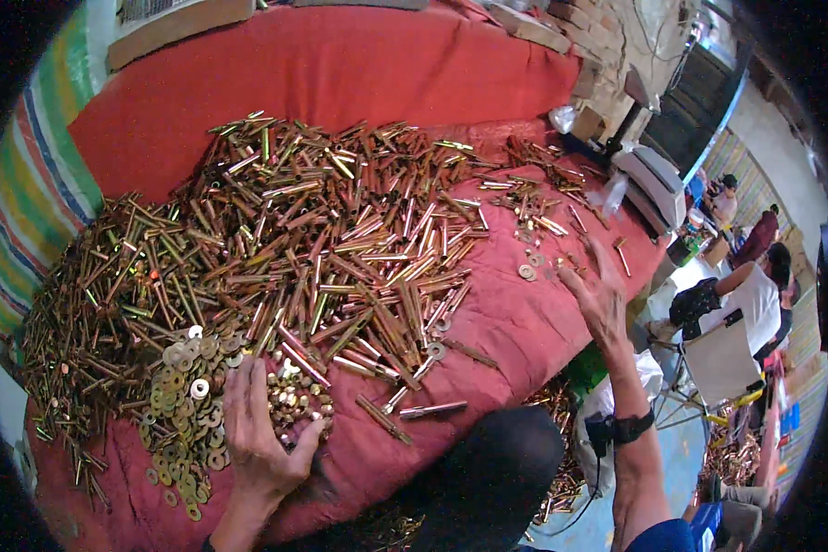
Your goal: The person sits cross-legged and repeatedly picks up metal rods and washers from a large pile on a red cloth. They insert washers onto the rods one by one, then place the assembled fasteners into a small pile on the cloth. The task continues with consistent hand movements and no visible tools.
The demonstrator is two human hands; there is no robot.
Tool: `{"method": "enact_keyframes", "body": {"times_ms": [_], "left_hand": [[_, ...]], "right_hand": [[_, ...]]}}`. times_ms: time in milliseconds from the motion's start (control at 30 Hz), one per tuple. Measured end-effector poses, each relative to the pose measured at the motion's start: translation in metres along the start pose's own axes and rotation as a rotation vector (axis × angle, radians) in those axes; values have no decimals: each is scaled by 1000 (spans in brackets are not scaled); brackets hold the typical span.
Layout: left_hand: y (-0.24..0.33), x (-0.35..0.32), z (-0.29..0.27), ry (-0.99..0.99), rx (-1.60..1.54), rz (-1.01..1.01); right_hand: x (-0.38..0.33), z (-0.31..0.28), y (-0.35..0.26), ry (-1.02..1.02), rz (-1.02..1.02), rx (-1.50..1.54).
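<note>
left hand (259, 432) is down on the red cloth (524, 331), fingers spread wide and flat, resting on a small heap of brass nuts (296, 405) right at its fingertips. nothing pinched that i can see, though the palm may cover a piece or two. just to its left lies a drift of flat washers (189, 414), running from the cloth's near edge up toward the big pile.

right hand (600, 296) is out at full stretch, wrist strap (627, 429) showing on the forearm, fingers open and loosely curved over a thin scatter of loose washers and short pins (538, 262) on the far right side of the cloth. it looks empty; whether a fingertip touches anything, i cannot tell.

between the two hands sprawls the great pile of long brass-coloured bolts (340, 221). like seems to lie with like, nuts here, washers there, probably so each kind is in easy reach.

the cloth sags over the edge (more bolts glint below, half hidden by a dark knee). people sit at the far right, blurred by the lens rim. the striped sheet (28, 184) at left is cut off.
</note>
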State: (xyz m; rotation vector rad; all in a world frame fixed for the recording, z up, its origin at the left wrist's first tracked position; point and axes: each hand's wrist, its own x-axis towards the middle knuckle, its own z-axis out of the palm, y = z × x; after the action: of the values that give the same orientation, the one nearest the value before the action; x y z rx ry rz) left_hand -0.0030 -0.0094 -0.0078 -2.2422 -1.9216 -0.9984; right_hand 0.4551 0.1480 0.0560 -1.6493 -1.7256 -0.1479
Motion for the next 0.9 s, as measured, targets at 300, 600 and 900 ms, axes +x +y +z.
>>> {"method": "enact_keyframes", "body": {"times_ms": [300,600,900], "left_hand": [[6,5,-2,-54,-27,2],[6,4,-1,-101,14,-2],[6,4,0,-110,-25,-14]], "right_hand": [[-14,60,125,-86,37,-270],[54,87,92,-283,-57,58],[14,55,162,7,144,-236]]}}
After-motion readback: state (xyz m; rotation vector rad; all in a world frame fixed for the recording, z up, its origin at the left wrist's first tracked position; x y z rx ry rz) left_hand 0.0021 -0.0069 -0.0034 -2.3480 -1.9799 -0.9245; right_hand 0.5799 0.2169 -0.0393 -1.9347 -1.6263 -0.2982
